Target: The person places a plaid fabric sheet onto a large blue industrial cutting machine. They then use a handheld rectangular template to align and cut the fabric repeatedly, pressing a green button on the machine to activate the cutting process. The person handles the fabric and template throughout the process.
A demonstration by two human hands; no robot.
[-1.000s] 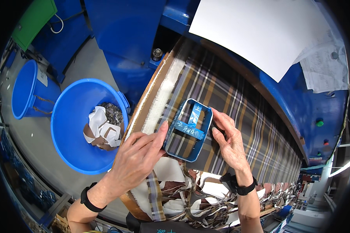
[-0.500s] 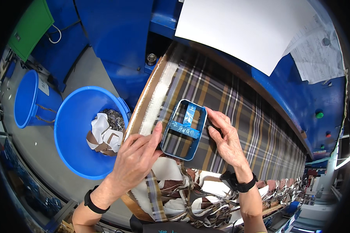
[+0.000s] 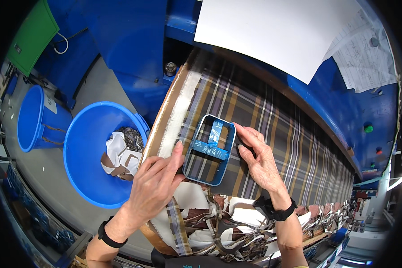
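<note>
A blue rounded-rectangular cutting die (image 3: 210, 151) with a T-shaped brace across its inside rests on dark plaid fabric (image 3: 272, 138). My left hand (image 3: 156, 181) holds the die's left side, its index finger stretched along the edge and its thumb by the lower left corner. On the other side my right hand (image 3: 260, 161) holds the die near its upper right corner, fingertips against the rim and thumb bent close to the wall. Between them the two hands steady the die. The fingers' undersides are hidden.
Fabric offcuts and white scraps (image 3: 232, 223) are heaped along the near edge. A large blue bin (image 3: 82, 169) with scraps stands at left, a second blue bin (image 3: 31, 118) behind it. Blue machinery (image 3: 299, 85) with a white sheet (image 3: 263, 35) overhangs the fabric's far side.
The view has shifted slightly. The die and both hands keep nearly the same place on the fabric, with the die turned or slid only a little.
</note>
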